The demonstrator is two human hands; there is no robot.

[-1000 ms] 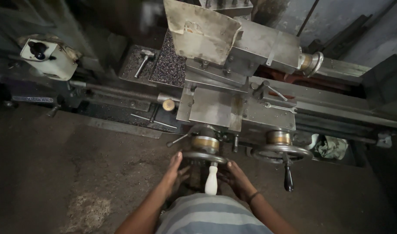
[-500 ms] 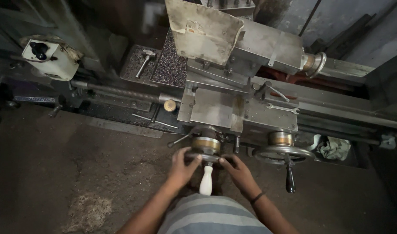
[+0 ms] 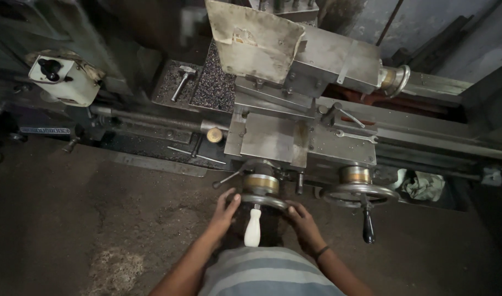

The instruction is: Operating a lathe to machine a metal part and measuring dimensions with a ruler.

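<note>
A pale switch box (image 3: 64, 79) sits far left. Beside it, a tray (image 3: 164, 87) of metal shavings holds a hammer (image 3: 181, 82). At the lathe's (image 3: 311, 137) front edge, the left hand (image 3: 224, 214) and right hand (image 3: 303, 223) each grasp the rim of the steel handwheel (image 3: 263, 200), its white handle (image 3: 254, 227) hanging between them. A second handwheel (image 3: 361, 193) lies rightward.

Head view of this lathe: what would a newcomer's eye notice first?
First, the two bare hands at the bottom centre: the left hand and right hand each touch the rim of the small round metal handwheel, whose white handle hangs down between them. Above stands the big grey metal lathe carriage. To the right sits a larger metal handwheel with a black handle.
</note>
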